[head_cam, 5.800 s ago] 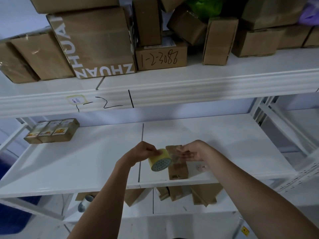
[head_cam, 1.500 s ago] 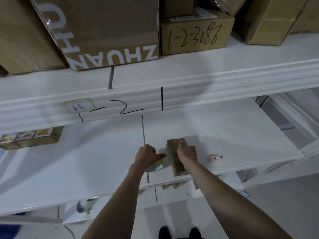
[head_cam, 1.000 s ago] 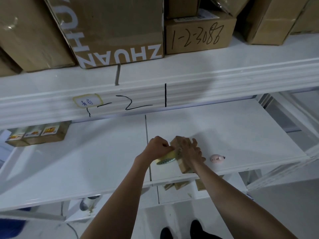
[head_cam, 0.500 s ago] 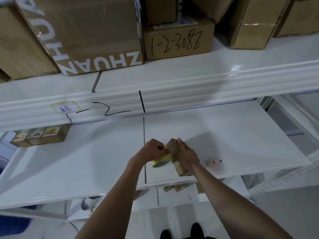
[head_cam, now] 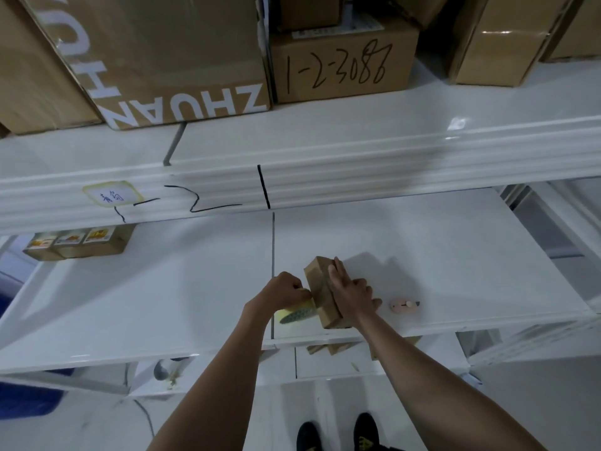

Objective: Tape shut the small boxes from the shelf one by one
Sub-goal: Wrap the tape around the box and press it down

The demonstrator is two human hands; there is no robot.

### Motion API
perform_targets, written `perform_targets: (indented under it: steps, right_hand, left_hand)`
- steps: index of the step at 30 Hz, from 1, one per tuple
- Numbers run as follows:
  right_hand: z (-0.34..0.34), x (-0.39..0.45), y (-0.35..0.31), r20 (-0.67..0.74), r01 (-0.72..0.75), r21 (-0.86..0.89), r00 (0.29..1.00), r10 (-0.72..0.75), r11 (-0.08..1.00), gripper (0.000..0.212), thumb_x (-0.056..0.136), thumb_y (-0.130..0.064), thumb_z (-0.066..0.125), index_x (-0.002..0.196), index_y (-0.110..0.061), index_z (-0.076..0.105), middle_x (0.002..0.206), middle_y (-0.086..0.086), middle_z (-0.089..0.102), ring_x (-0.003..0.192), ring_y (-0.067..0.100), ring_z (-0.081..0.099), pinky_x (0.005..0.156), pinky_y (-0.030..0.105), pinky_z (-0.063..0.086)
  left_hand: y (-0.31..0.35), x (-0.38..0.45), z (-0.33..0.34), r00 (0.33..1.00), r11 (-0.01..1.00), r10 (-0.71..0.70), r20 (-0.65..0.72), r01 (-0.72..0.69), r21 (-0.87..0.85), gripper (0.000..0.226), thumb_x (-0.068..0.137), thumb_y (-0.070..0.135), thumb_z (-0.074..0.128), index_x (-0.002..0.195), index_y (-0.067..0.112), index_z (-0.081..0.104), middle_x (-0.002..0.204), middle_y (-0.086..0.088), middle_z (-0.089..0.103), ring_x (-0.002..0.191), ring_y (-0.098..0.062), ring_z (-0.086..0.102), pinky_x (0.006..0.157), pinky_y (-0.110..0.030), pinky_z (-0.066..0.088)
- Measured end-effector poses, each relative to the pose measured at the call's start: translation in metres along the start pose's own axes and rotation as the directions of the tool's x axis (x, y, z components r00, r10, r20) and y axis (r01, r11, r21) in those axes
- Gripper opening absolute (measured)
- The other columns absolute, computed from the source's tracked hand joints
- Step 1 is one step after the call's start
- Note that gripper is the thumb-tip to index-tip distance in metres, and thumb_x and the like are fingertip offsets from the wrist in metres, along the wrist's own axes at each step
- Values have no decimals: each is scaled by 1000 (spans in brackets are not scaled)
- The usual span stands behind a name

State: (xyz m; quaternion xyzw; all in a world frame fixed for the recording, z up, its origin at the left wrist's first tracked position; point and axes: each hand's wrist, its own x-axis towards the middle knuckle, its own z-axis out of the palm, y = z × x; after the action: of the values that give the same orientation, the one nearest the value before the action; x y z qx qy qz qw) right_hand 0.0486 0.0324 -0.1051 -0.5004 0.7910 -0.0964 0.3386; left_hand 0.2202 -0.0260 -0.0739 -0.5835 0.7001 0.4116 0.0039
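A small brown cardboard box (head_cam: 320, 288) lies on the white middle shelf (head_cam: 162, 297), near its front edge. My right hand (head_cam: 349, 292) lies flat on top of the box, fingers stretched along it. My left hand (head_cam: 286, 291) grips a yellow roll of tape (head_cam: 296, 314) pressed against the box's left side. The tape strip between roll and box is hidden by my hands.
A small pink cutter (head_cam: 403, 305) lies on the shelf right of the box. Three small labelled boxes (head_cam: 78, 244) sit at the shelf's far left. Large cartons (head_cam: 341, 65) fill the upper shelf. More small boxes (head_cam: 328, 348) show on the shelf below.
My right hand has flattened out along the top of the box, which now lies lower on the shelf. My left hand still holds the tape roll against its left side.
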Motion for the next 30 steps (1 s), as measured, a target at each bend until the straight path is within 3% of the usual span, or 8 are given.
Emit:
perform_targets:
  steps: [3, 6, 10, 15, 21, 23, 27, 30]
  right_hand:
    - [3, 0, 2, 27, 31, 26, 999, -31, 999, 60, 95, -72, 12, 152, -57, 0, 159, 7, 24, 142, 41, 25, 110, 67, 18]
    - [1, -1, -1, 16, -26, 110, 1000, 24, 994, 80, 76, -94, 7, 147, -63, -9, 144, 18, 35, 131, 39, 34, 107, 63, 23]
    - [1, 4, 0, 88, -34, 124, 996, 23, 992, 92, 66, -102, 24, 140, -69, -19, 150, 16, 24, 138, 40, 26, 111, 64, 19]
    - [-3, 6, 3, 153, -34, 154, 988, 10, 987, 87, 77, -89, 40, 140, -70, -17, 154, 13, 27, 138, 40, 31, 110, 61, 24]
    - [-19, 1, -3, 139, 32, 382, 986, -91, 924, 88, 85, -65, 59, 156, -51, 10, 155, -4, 42, 133, 27, 48, 110, 47, 41]
    - [-24, 0, -1, 136, 15, 446, 987, -85, 895, 88, 84, -64, 62, 156, -47, 15, 156, -6, 41, 133, 26, 48, 110, 46, 42]
    - [-28, 0, 9, 139, -35, 576, 989, -56, 817, 93, 78, -59, 72, 155, -44, 22, 153, -4, 44, 126, 25, 52, 106, 50, 47]
    - [-32, -1, 15, 147, -43, 620, 987, -62, 784, 100, 68, -59, 78, 154, -44, 28, 148, -5, 48, 118, 22, 57, 101, 47, 51]
  left_hand:
    - [-10, 2, -1, 1000, 1000, -16, 6, 16, -23, 31, 89, 33, 65, 82, 3, 72, 72, -3, 60, 64, -15, 51, 61, -26, 40]
    - [-14, 5, 1, 1000, 999, -13, 8, 13, -39, 34, 89, 36, 65, 74, 6, 66, 68, -3, 55, 62, -14, 47, 58, -25, 37]
    - [-17, 7, 4, 1000, 998, -5, -1, 5, -62, 32, 87, 35, 66, 70, 7, 64, 68, -5, 51, 62, -15, 45, 57, -25, 35]
    - [-23, 9, -2, 1000, 999, -1, -12, 1, -48, 39, 86, 43, 69, 62, 13, 62, 62, 1, 54, 56, -11, 47, 52, -21, 35]
    - [-24, 7, -9, 997, 997, 36, -63, -40, -64, 46, 81, 50, 74, 58, 12, 63, 58, 3, 53, 53, -7, 48, 50, -18, 35]
    - [-20, 7, -10, 995, 993, 64, -80, -71, -91, 46, 80, 51, 75, 64, 8, 67, 60, 1, 55, 56, -10, 49, 52, -21, 38]
    - [-12, 4, -14, 988, 979, 130, -78, -141, -149, 43, 78, 55, 76, 50, 25, 62, 51, 11, 51, 51, -4, 47, 52, -21, 37]
    - [-12, 0, -17, 983, 960, 178, -49, -184, -212, 32, 84, 47, 75, 59, 27, 72, 58, 10, 61, 56, -4, 53, 59, -25, 41]
